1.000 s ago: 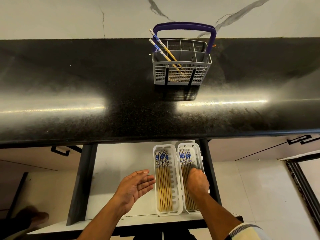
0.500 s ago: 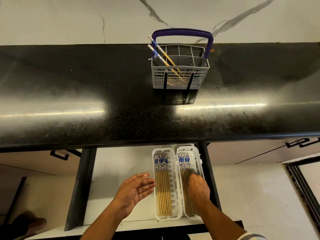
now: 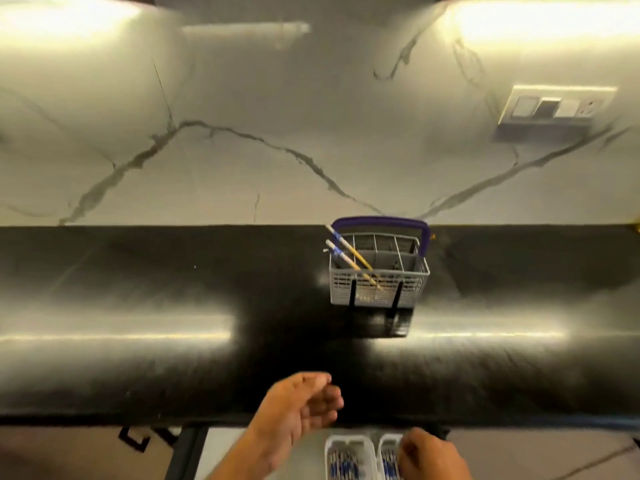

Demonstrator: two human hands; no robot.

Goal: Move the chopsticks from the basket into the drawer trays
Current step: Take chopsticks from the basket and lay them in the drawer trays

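A grey cutlery basket point(image 3: 379, 292) with a purple handle stands on the black countertop point(image 3: 173, 306). Two chopsticks point(image 3: 348, 252) with blue-and-white tops lean out of its left corner. Two white trays point(image 3: 349, 445) holding several chopsticks show at the bottom edge, in the open drawer. My left hand point(image 3: 298, 408) is raised over the counter's front edge, fingers loosely curved, empty. My right hand point(image 3: 431, 457) is low over the right tray with curled fingers; whether it holds anything is hidden.
A marble backsplash rises behind the counter, with a switch plate point(image 3: 556, 105) at the upper right. The drawer's dark frame point(image 3: 183, 455) runs down at the bottom left.
The camera has tilted up, so the drawer and trays are nearly out of view. My left hand has risen from the drawer to the counter's front edge. My right hand stays over the right tray.
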